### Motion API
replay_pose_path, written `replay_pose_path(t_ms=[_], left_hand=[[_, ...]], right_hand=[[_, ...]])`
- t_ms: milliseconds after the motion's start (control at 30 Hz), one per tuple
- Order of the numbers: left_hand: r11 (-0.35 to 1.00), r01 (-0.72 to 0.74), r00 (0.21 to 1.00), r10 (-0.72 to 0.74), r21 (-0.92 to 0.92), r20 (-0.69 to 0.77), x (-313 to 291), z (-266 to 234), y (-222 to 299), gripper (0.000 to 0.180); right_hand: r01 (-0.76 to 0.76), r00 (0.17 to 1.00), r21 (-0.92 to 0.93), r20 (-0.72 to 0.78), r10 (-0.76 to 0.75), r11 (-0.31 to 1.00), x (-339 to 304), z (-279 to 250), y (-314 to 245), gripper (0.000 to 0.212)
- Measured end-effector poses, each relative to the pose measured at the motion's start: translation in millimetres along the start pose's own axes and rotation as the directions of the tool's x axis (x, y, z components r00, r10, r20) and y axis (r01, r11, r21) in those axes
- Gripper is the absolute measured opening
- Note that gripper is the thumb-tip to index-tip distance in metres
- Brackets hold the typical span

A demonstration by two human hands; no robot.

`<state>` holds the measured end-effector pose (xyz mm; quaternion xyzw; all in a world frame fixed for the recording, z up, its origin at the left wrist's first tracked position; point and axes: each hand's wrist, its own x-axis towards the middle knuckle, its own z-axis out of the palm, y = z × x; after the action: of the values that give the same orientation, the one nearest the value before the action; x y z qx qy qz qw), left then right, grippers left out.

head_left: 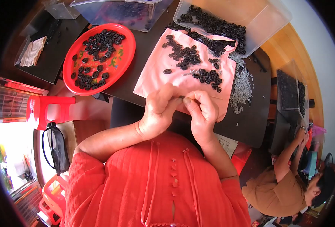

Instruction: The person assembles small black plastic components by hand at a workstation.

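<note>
Close above the near edge of a pink cloth bag [152,81], my left hand [158,109] and my right hand [203,111] meet fingertip to fingertip. Both are closed in a pinch on a small black piece [181,97], mostly covered by the fingers. Spread on the bag are small oval black plastic pieces [188,56] with holes, in loose groups. One black piece [167,71] lies apart, just beyond my left hand. Thin silvery pins [190,72] are scattered among them.
A red round tray [69,72] at the left holds many black pieces. Clear bins [265,22] with more pieces stand at the back. Silvery pins [241,87] are heaped on the dark table [256,125] at right. Another person [277,189] works at the far right; red stools [48,109] stand left.
</note>
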<state>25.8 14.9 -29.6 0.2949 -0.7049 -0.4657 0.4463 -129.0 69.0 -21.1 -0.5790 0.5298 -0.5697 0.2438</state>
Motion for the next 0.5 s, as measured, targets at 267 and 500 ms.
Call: replay_pose_path(t_ms=[267,500], left_hand=[[0.983,0.071,0.997,-0.066,-0.168,0.039,-6.3,-11.9,9.5,0.009],[0.920,0.233,0.972,-0.211,-0.315,0.102,-9.9,-18.5,17.3,0.007]], right_hand=[[-0.323,0.938,0.219,0.204,0.281,0.921,9.1,-8.2,-12.5,0.010],[-0.476,0.861,0.359,0.376,0.342,0.803,21.9,-11.9,-11.1,0.013]])
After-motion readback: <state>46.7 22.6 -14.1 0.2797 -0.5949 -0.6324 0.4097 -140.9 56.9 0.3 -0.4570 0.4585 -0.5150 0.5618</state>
